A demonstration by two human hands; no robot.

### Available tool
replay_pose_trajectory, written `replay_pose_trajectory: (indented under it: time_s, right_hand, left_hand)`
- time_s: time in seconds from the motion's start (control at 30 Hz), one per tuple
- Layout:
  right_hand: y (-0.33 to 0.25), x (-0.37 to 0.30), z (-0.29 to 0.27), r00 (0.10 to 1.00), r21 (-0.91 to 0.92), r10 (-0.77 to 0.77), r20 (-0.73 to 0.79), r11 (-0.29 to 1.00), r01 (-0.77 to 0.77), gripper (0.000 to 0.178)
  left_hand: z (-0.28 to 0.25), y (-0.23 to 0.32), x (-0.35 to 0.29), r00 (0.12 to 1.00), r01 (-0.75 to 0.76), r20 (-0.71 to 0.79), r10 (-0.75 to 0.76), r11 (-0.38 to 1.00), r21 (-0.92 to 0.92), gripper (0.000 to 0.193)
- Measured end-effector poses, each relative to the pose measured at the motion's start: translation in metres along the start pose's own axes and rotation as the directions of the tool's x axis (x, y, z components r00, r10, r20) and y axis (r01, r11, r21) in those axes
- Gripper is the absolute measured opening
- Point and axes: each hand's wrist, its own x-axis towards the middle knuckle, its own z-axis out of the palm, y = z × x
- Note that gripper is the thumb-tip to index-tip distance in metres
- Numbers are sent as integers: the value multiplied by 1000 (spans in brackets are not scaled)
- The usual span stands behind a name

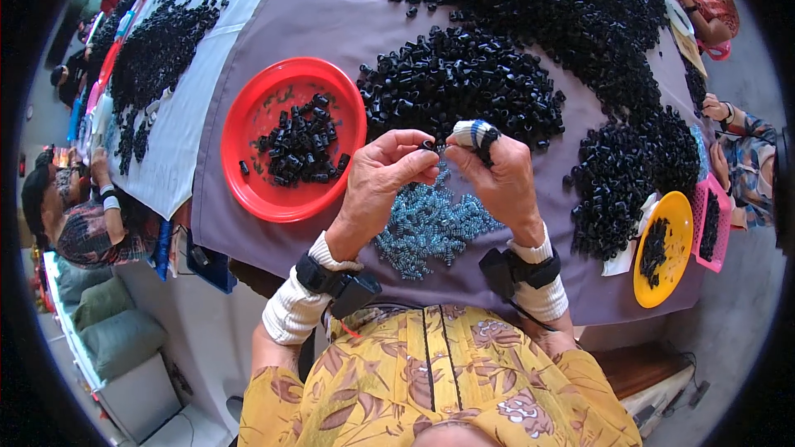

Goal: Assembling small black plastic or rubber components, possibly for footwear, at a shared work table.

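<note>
My left hand [374, 184] pinches a small black cylindrical piece [428, 146] between thumb and fingertips. Close beside it, my right hand [507, 180] is closed at the fingertips, thumb against forefinger; what sits in that pinch is too small to make out. A striped knitted cover [474, 134] wraps one right finger. Under both hands lies a heap of small light-blue coil-like pieces [435, 232]. A mound of black cylindrical pieces [464, 83] rises just beyond. To the left, a red plate [241, 124] holds more black pieces [296, 145].
A mauve cloth [331, 16] covers the table. More black pieces [546, 0] spread across the far side and right. A yellow plate [681, 232] and a pink basket [719, 258] stand at the right edge. Other people sit at both sides, one with a patterned sleeve [749, 170].
</note>
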Motion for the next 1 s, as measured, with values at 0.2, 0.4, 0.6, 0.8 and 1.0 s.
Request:
replay_pose_trajectory:
  time_s: [0.2,0.4,0.6,0.8,1.0]
  right_hand:
    - [0,8,0,967,-141,-254,-36,959,246,10]
    - [-3,9,2,935,-223,-354,39,909,353,5]
    - [-1,9,1,930,-225,-354,97,903,367,5]
    - [-2,14,-3,934,-236,-304,186,909,343,10]
    - [-1,24,-14,987,-141,-54,154,987,76,20]
  left_hand:
    - [0,1,-2,999,-54,14,53,989,141,26]
    - [-3,0,-3,998,-65,-2,68,963,263,24]
    - [-1,3,-7,993,-118,26,116,920,375,23]
    - [0,-1,-7,972,-226,54,231,837,499,22]
    - [-7,15,-6,989,-127,-19,143,926,354,21]
